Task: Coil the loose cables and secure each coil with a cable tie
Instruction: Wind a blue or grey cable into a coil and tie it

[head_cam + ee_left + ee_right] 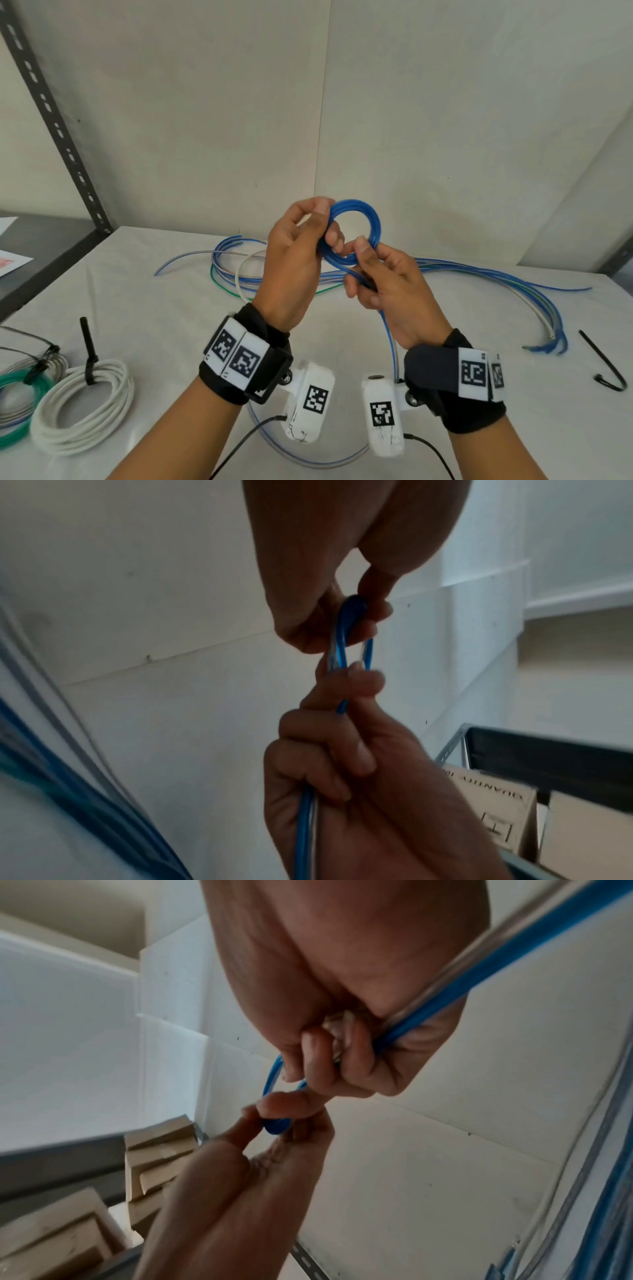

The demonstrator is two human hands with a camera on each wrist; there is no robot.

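Both hands work above the counter [445,342]: my left hand [294,260] pinches the blue coil [356,236] so its loops stay stacked, while my right hand [387,284] grips the trailing cable [388,339], feeding slack.

Bare forearms, each banded by a black fabric wrist strap [255,346] faced with white panels printed in black square-code markers. Under each wrist, a white boxy camera housing [310,401] on a black bracket with screws, bearing its own marker; a thin black lead [246,442] trailing from each.
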